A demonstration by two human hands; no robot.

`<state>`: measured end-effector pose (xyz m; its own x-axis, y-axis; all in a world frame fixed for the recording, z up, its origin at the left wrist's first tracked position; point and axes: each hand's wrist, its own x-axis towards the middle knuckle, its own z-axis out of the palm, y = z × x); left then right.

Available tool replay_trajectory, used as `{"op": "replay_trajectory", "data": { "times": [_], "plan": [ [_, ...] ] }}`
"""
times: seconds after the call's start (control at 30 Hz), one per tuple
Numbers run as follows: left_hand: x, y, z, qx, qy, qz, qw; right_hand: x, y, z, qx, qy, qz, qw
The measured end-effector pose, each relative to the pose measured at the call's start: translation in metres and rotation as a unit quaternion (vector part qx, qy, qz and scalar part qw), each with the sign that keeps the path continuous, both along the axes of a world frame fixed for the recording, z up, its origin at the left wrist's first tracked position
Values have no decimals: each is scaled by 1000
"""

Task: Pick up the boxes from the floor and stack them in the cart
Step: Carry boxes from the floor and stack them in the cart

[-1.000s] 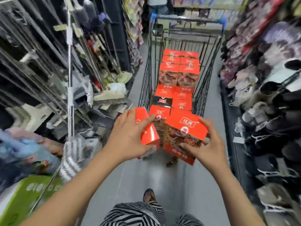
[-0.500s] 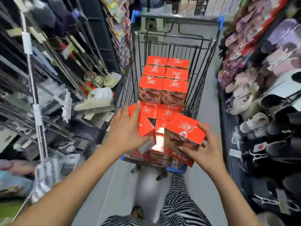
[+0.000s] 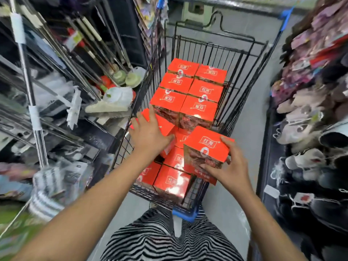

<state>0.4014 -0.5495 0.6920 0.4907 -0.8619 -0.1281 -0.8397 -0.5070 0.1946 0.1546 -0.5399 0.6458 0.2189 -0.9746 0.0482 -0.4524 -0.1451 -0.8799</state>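
L hand (image 3: 148,135): fingers curled over tilted left box (image 3: 163,123), inside cart (image 3: 243,76) | R hand (image 3: 228,166): grips right box (image 3: 206,143) at its near corner, held just right of L hand | stacked boxes (image 3: 188,95): beyond and beneath both hands.

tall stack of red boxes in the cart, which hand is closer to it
Left. The left hand, gripping one box, is at the tall stack's near left corner; the right hand grips a second box nearer the person.
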Motion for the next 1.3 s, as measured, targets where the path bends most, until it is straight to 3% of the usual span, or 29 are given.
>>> {"op": "replay_trajectory", "data": {
  "times": [0.3, 0.53, 0.63, 0.73, 0.8, 1.03, 1.3],
  "plan": [
    [-1, -33, -21, 1, 23, 71, 997, 19, -21, -17, 47, -26, -8, 999],
    [36, -33, -13, -9, 86, -41, 995, 52, -37, -21, 83, 38, 10, 996],
    [65, -43, -19, 20, 200, -54, 978, 59, -37, -16, 119, 50, -29, 991],
    [84, -57, -33, 79, 347, -5, 934, 66, -35, -13, 120, 36, -53, 991],
    [91, -63, -47, 97, 397, 21, 913, 71, -33, -14, 120, 22, -57, 991],
    [96, -64, -68, 47, 419, 2, 907, 76, -32, -5, 146, 27, -57, 987],
    [93, -59, -50, 20, 413, -39, 910, 79, -39, 3, 191, -46, -92, 976]
  ]
}}
